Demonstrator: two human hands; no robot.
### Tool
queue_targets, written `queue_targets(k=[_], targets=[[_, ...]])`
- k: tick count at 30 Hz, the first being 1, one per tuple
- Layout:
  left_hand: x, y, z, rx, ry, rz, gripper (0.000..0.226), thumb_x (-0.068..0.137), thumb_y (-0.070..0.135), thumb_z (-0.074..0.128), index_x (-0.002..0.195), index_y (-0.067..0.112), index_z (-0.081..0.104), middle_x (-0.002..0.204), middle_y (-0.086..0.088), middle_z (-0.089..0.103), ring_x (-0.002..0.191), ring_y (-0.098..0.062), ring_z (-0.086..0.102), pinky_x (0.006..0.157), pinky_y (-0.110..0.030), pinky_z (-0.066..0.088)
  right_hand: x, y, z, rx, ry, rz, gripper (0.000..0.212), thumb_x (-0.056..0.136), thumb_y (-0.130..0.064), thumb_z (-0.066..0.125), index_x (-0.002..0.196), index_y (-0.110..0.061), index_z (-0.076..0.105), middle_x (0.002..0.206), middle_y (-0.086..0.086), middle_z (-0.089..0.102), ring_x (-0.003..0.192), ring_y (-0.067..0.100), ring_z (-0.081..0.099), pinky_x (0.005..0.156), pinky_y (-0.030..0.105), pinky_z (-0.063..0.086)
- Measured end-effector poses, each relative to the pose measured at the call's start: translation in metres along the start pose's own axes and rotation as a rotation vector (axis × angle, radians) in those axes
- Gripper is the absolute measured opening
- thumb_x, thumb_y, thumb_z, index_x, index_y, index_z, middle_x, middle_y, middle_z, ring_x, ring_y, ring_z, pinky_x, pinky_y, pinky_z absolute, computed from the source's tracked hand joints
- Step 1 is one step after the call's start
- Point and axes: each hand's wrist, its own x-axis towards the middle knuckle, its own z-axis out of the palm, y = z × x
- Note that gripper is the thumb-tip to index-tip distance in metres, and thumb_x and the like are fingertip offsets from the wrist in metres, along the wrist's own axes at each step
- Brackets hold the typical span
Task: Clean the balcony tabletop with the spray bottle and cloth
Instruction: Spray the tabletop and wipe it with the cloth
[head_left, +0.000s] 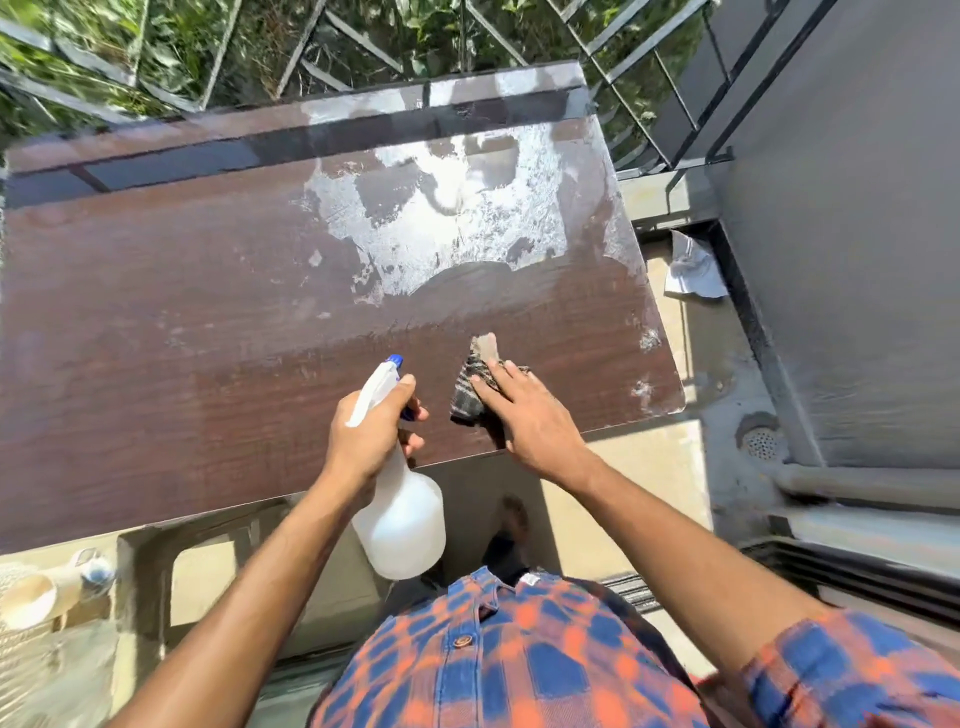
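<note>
Tabletop (182, 312): brown, wood-grain laminate, flat and rectangular, filling most of the view, tilted by the wide lens. Railing (363, 47) of dark metal bars at 12 o'clock, foliage behind. Across the tabletop toward 1 o'clock, a large ragged patch (467, 208) of pale, glistening wet or residue, unevenly edged, seemingly not wiped yet; small pale flecks also near the 3 o'clock edge. Nearer band from 9 o'clock to centre darker and duller, grain showing, with faint streaks; whether already wiped, hard to tell. Judged about part-way: spray seemingly laid down on the far right, wiping just begun at the near right, most of the pale patch left, left half possibly still to treat. Bottle (400, 519): white translucent plastic, rounded belly, slim neck, blue nozzle tip pointing toward 12 o'clock, held off the near edge at about 6 o'clock of the tabletop. Left hand (369, 436) clamped round the bottle's neck, a finger at the trigger. Cloth (475, 387): small, crumpled, dark with pale stripes, soft weave, lying on the tabletop just right of the nozzle. Right hand (524, 415) flat, fingers spread apart, pressed down on the cloth, not gripping it.
</note>
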Motion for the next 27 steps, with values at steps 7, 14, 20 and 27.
queue_targets(k=[7, 14, 20, 27], targets=[[-0.002, 0.010, 0.018, 0.081, -0.016, 0.061, 0.028, 0.096, 0.031, 0.064, 0.077, 0.010, 0.064, 0.073, -0.006, 0.070, 0.050, -0.023, 0.054, 0.044, -0.024, 0.043, -0.012, 0.143, -0.058, 0.046, 0.131, 0.473, 0.078, 0.082, 0.004, 0.055, 0.155, -0.013, 0.034, 0.161, 0.018, 0.028, 0.147, 0.040, 0.028, 0.121, 0.046, 0.025], [-0.005, 0.013, 0.042, 0.106, -0.019, 0.081, 0.027, 0.095, 0.031, 0.065, 0.081, 0.008, 0.065, 0.074, -0.008, 0.071, 0.048, -0.022, 0.055, 0.048, -0.025, 0.042, 0.021, 0.151, -0.086, 0.125, 0.102, 0.477, 0.077, 0.085, 0.003, 0.056, 0.155, -0.017, 0.033, 0.162, 0.012, 0.027, 0.148, 0.031, 0.026, 0.120, 0.034, 0.021], [-0.005, 0.011, 0.059, 0.102, -0.028, 0.055, 0.030, 0.095, 0.031, 0.065, 0.077, 0.007, 0.064, 0.073, -0.008, 0.070, 0.047, -0.022, 0.054, 0.048, -0.024, 0.041, -0.077, 0.134, -0.036, 0.137, 0.216, 0.593, 0.072, 0.087, 0.005, 0.053, 0.154, -0.015, 0.036, 0.163, 0.013, 0.028, 0.150, 0.030, 0.024, 0.124, 0.040, 0.019], [0.002, 0.016, 0.062, 0.081, -0.012, 0.046, 0.025, 0.096, 0.029, 0.065, 0.086, 0.006, 0.064, 0.075, -0.011, 0.070, 0.043, -0.021, 0.054, 0.048, -0.025, 0.041, -0.083, 0.084, -0.012, 0.131, 0.284, 0.672, 0.073, 0.083, 0.004, 0.057, 0.152, -0.012, 0.040, 0.161, 0.015, 0.030, 0.150, 0.034, 0.025, 0.125, 0.046, 0.017]])
